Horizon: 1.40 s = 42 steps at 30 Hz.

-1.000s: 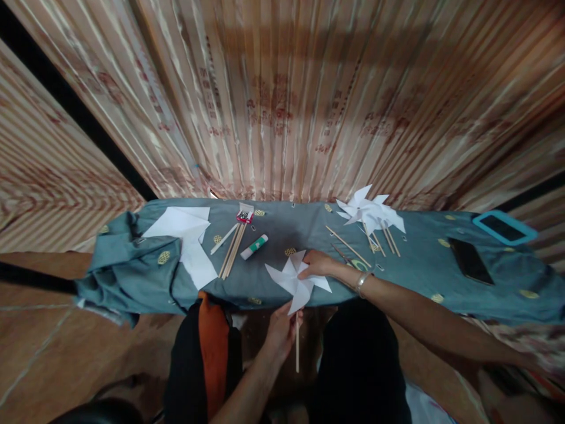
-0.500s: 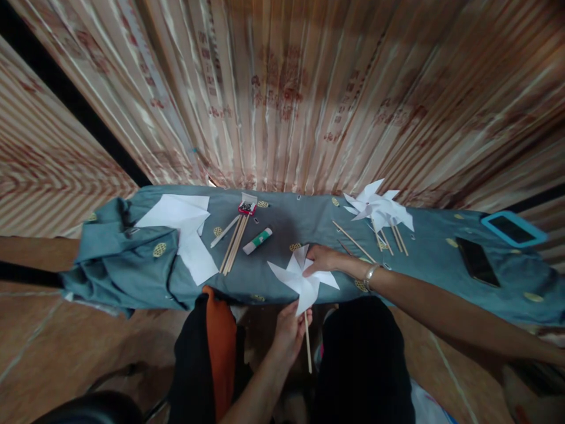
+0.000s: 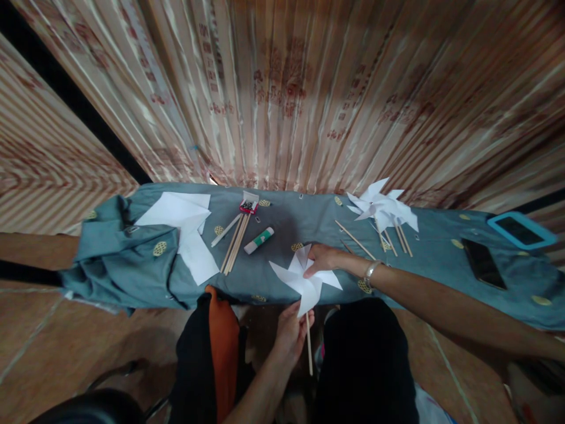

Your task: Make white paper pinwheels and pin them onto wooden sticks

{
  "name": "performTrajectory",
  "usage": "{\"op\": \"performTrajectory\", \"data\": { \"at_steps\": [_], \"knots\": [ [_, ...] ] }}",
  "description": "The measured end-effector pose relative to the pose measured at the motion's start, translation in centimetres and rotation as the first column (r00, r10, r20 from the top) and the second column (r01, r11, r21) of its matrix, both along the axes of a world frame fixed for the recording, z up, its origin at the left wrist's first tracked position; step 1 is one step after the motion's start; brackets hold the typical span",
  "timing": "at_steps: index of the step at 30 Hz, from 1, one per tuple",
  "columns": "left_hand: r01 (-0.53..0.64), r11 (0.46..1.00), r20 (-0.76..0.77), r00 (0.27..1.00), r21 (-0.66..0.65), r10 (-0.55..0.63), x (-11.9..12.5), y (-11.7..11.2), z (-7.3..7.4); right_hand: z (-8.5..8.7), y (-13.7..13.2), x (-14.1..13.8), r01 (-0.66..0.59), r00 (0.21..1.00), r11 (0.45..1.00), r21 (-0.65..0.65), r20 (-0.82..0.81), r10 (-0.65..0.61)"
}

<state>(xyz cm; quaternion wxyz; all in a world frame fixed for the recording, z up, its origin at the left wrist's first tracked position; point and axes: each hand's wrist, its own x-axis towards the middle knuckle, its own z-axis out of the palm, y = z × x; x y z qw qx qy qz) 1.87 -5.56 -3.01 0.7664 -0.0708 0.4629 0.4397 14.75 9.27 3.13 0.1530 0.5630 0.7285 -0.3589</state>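
A white paper pinwheel [image 3: 309, 287] on a thin wooden stick [image 3: 309, 344] is held between my hands at the front edge of the cloth-covered table. From below, my left hand [image 3: 291, 330] is closed around the upper stick, just under the lowest blade; some of its fingers are hidden by the paper. My right hand [image 3: 324, 259] grips the upper right of the pinwheel, thumb on the paper near the centre and the other fingers partly hidden behind the blades. The stick hangs down between my knees.
On the blue-grey cloth [image 3: 291, 212] lie white paper sheets [image 3: 196, 256], wooden sticks [image 3: 236, 244], a red box of small dark pieces [image 3: 249, 204] and a glue stick [image 3: 259, 240]. Rightward are more pinwheels [image 3: 384, 206], a loose stick [image 3: 354, 239], a dark phone [image 3: 483, 263] and a blue-framed device [image 3: 522, 229].
Both hands keep the same hold on the pinwheel. The view has shifted very slightly; nothing was picked up or let go.
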Motion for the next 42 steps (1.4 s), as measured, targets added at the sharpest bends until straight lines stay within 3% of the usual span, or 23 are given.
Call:
{"op": "performTrajectory", "data": {
  "at_steps": [9, 14, 18, 42],
  "knots": [
    [0.121, 0.993, 0.003, 0.993, -0.013, -0.121, 0.0, -0.4, 0.1, -1.0, 0.9, 0.2, -0.042, 0.999, 0.999, -0.030, -0.013, 0.042],
    [0.234, 0.967, -0.007, 0.972, 0.101, -0.234, -0.1, -0.6, -0.2, -0.9, 0.8, 0.4, -0.041, 0.999, 0.998, -0.036, -0.011, 0.041],
    [0.227, 0.962, -0.019, 0.974, 0.152, -0.227, 0.2, -0.7, -0.6, -0.9, 0.9, 0.4, -0.043, 0.999, 0.998, -0.041, -0.006, 0.043],
    [0.219, 0.966, -0.070, 0.975, 0.135, -0.211, 1.0, -0.8, -0.5, -1.2, 1.0, 0.6, -0.053, 0.998, 0.997, -0.050, 0.033, 0.054]
  ]
}}
